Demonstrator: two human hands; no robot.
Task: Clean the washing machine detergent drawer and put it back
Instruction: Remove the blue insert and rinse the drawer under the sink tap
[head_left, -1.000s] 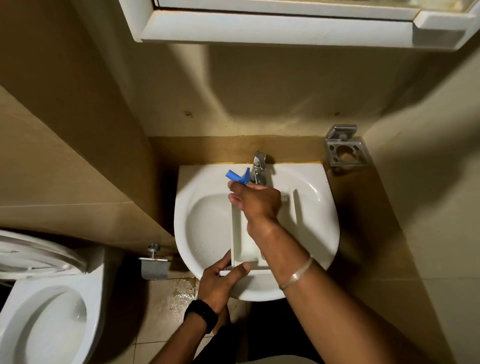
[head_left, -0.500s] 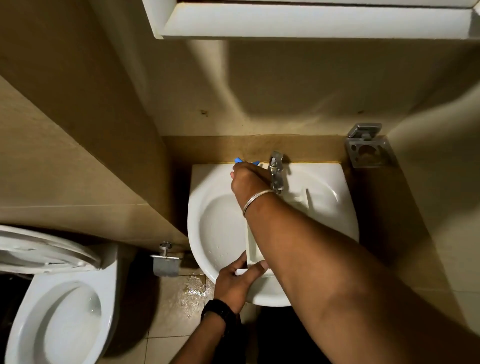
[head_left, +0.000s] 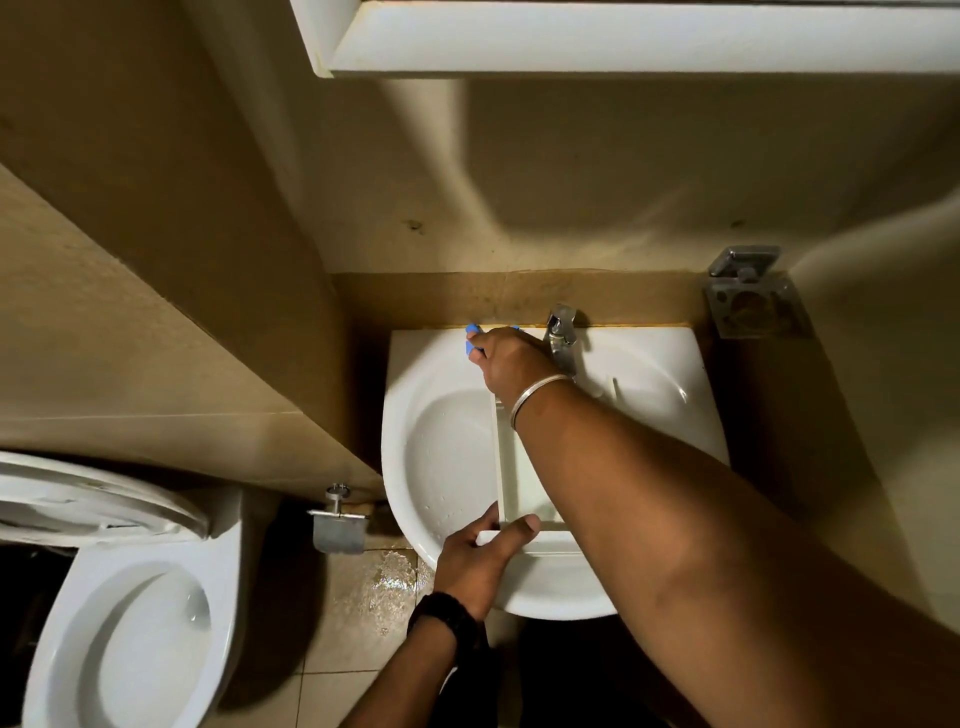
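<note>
The white detergent drawer (head_left: 519, 483) lies lengthwise in the white sink (head_left: 441, 457), its front panel at the near rim. My left hand (head_left: 480, 561) grips that front end, thumb over the top. My right hand (head_left: 511, 361) reaches across the drawer to the sink's back left ledge and holds a small blue plastic piece (head_left: 471, 340) there, just left of the tap (head_left: 562, 338). My right forearm hides much of the drawer.
A toilet (head_left: 130, 613) with raised lid stands at lower left. A metal paper holder (head_left: 337, 525) hangs on the wall left of the sink. A metal holder (head_left: 753, 299) is fixed to the wall at right. A white cabinet (head_left: 623, 36) hangs overhead. Wet floor tiles (head_left: 389, 577) lie below.
My right hand has carried the blue piece from above the drawer back and left to the sink's rear ledge. My left hand has kept its grip on the drawer's front.
</note>
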